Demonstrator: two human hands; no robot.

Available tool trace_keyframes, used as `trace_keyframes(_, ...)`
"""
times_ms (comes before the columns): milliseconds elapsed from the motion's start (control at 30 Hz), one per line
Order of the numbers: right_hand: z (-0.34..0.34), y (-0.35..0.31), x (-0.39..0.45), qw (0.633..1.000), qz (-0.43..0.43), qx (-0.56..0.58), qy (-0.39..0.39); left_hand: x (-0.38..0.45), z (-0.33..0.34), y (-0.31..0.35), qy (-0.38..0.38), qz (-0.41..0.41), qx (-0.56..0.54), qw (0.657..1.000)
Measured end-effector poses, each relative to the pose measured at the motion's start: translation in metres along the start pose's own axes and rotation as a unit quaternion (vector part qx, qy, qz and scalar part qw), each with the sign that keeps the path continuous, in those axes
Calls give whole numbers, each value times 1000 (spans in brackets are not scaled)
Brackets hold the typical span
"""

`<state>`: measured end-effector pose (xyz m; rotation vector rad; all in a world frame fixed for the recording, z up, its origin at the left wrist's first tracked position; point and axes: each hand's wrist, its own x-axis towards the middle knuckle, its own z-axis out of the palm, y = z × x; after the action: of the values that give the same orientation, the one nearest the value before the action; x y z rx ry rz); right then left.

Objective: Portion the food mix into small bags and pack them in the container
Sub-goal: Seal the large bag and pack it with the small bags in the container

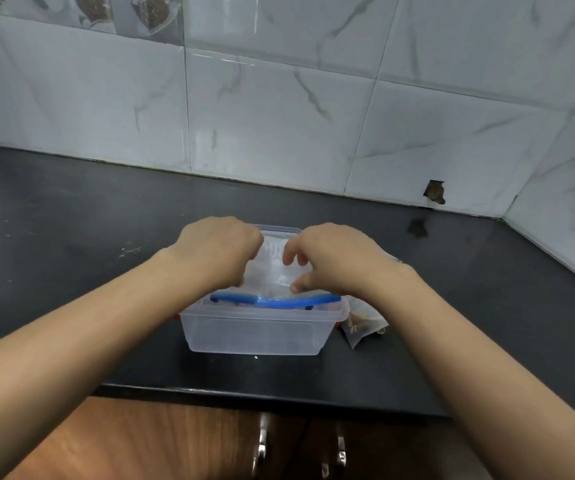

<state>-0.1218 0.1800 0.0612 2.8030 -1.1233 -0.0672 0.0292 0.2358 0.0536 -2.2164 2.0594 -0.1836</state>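
A clear plastic container stands on the black counter near its front edge. A clear zip bag with a blue seal strip is held upright over the container's opening. My left hand grips the bag's left side with curled fingers. My right hand pinches the right side, thumb and fingers on the plastic just above the blue strip. The bag's contents are hard to make out through the plastic.
A small clear bag with brownish food mix lies on the counter just right of the container. White marbled tiles back the counter, with a chipped hole at the right. Wooden cabinet doors with metal handles lie below the counter edge.
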Motion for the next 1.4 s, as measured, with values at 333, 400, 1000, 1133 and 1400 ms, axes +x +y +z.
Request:
trace_keyframes(333, 25, 2, 11, 998, -29, -34, 35, 12, 5, -2, -20, 25, 82, 996)
trace_keyframes(400, 22, 3, 12, 988, -14, -70, 138, 15, 7, 0, 55, 15, 65, 996)
trace_keyframes(1000, -8, 31, 4, 931, 18, 362, 42, 15, -19, -36, -24, 143, -256, 956)
trace_keyframes(1133, -11, 31, 10, 906, 36, 422, 2, 27, -18, -45, -66, 150, -322, 932)
trace_keyframes(1400, 18, 6, 12, 993, 28, -41, 103, 27, 14, -19, 1, 131, -8, 991)
